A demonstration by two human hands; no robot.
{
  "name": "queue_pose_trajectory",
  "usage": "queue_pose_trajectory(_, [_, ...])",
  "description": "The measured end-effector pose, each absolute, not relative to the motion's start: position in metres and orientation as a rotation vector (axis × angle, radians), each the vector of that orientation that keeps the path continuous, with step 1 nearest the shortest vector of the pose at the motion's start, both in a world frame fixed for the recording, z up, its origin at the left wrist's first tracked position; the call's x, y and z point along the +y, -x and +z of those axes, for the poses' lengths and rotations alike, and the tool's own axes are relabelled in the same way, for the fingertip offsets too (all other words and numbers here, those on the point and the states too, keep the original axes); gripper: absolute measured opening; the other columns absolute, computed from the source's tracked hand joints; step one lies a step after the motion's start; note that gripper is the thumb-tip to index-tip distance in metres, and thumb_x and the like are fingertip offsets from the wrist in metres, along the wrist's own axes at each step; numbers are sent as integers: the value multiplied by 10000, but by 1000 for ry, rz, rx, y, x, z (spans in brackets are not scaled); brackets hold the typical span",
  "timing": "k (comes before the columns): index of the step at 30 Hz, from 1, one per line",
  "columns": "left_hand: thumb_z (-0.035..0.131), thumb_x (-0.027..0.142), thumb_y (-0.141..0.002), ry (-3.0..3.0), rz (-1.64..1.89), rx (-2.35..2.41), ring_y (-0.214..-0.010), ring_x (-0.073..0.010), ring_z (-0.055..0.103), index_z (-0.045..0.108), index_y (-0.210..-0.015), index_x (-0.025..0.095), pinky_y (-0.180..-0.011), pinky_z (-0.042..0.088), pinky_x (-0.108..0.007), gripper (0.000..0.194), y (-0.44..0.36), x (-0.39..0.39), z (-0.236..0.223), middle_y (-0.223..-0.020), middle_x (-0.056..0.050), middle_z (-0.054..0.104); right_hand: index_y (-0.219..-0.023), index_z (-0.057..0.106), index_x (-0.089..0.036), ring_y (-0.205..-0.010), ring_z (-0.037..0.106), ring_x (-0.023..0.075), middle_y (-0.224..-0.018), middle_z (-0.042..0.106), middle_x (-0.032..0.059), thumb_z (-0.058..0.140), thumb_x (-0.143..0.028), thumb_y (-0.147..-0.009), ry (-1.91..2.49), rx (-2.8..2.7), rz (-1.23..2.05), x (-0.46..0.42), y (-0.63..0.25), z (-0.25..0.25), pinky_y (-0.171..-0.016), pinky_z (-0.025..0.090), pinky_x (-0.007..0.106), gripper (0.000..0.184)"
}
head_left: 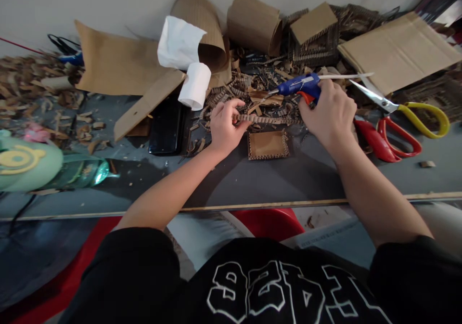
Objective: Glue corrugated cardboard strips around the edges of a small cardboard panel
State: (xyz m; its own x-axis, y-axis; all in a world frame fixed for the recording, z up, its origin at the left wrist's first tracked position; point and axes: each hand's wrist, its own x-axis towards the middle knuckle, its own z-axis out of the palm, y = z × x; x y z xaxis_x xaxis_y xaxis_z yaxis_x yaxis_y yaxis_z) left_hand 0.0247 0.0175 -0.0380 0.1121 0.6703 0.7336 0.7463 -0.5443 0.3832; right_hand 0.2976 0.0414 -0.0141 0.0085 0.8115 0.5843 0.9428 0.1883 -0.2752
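Observation:
In my right hand (330,110) is a blue glue gun (300,84) with an orange trigger; a white glue stick (346,76) juts from its back end. Its nozzle points left, just above a strip of corrugated cardboard (265,119). My left hand (227,124) pinches that strip at its left end between thumb and fingers. Directly below the strip, a small rectangular cardboard piece (268,145) with corrugated edging lies flat on the grey table (288,182). Whether the nozzle touches the strip, I cannot tell.
Scissors with yellow and red handles (400,110) lie at the right, near a cardboard sheet (404,52). Cardboard rolls (254,23) and scraps crowd the back. A white paper roll (195,85), a black phone (166,129) and a green bottle (79,170) are to the left.

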Motion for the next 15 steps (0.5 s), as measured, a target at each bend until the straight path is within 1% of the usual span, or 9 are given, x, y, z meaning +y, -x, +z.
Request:
queue_pose_trajectory(4, [513, 604, -962, 2329, -1417, -1439, -758, -193, 595, 627, -1039, 244, -818, 475, -352, 385, -26, 16, -34, -627, 4, 588, -1090, 621, -212, -795, 638, 301, -915, 683, 154, 542, -636, -888, 1564, -1823, -362, 41, -297, -17, -689, 482, 420, 476])
queue_pose_trajectory(6, [502, 609, -965, 2327, -1395, -1436, -760, -192, 603, 641, -1012, 245, -796, 475, -347, 392, -27, 16, -33, -617, 2, 586, -1078, 624, -209, -781, 636, 302, -893, 681, 149, 552, -630, -884, 1585, -1806, -382, 40, -295, -16, -675, 475, 418, 469])
queue_pose_trajectory(10, [531, 657, -929, 2343, -1354, -1427, -743, -189, 595, 637, -1017, 228, -778, 478, -345, 451, -27, 17, -34, -621, 7, 574, -1093, 610, -218, -826, 629, 313, -940, 686, 156, 563, -585, -895, 1616, -1760, -352, 37, -290, -8, -700, 470, 432, 420])
queue_pose_trajectory(13, [580, 619, -899, 2394, -1320, -1407, -768, -201, 594, 619, -1048, 218, -798, 484, -364, 430, -27, 15, -33, -670, -4, 588, -1087, 590, -225, -882, 622, 310, -1000, 695, 159, 572, -532, -901, 1607, -1678, -322, 33, -288, 3, -742, 467, 432, 360])
queue_pose_trajectory(15, [592, 584, -868, 2449, -1298, -1386, -817, -219, 601, 602, -1096, 211, -834, 486, -391, 438, -27, 12, -31, -745, -27, 612, -1076, 571, -205, -899, 616, 302, -1017, 683, 169, 546, -505, -914, 1560, -1615, -300, 31, -288, 14, -778, 468, 434, 342])
